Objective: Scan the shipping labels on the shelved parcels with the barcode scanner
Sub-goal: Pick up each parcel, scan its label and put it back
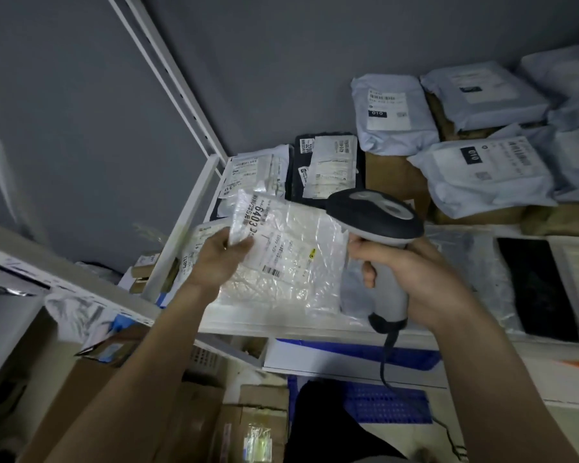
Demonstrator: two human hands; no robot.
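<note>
My left hand (219, 259) grips the left edge of a clear plastic parcel (301, 259) and holds it tilted above the white shelf (281, 325). The parcel's white shipping label (274, 242), marked 6403 with a barcode at its lower part, faces up. My right hand (411, 279) grips the grey handle of the barcode scanner (378, 225), just right of the parcel. The scanner's dark head points up and left over the parcel's top right corner. Its cable hangs down from the handle.
More parcels lie on the shelf: white and black bags (325, 165) behind the held one, pale blue bags (395, 111) on brown boxes at the back right, flat packs (535, 285) at the right. Cardboard boxes (251, 426) and a blue crate (381, 402) sit below. A grey wall stands behind.
</note>
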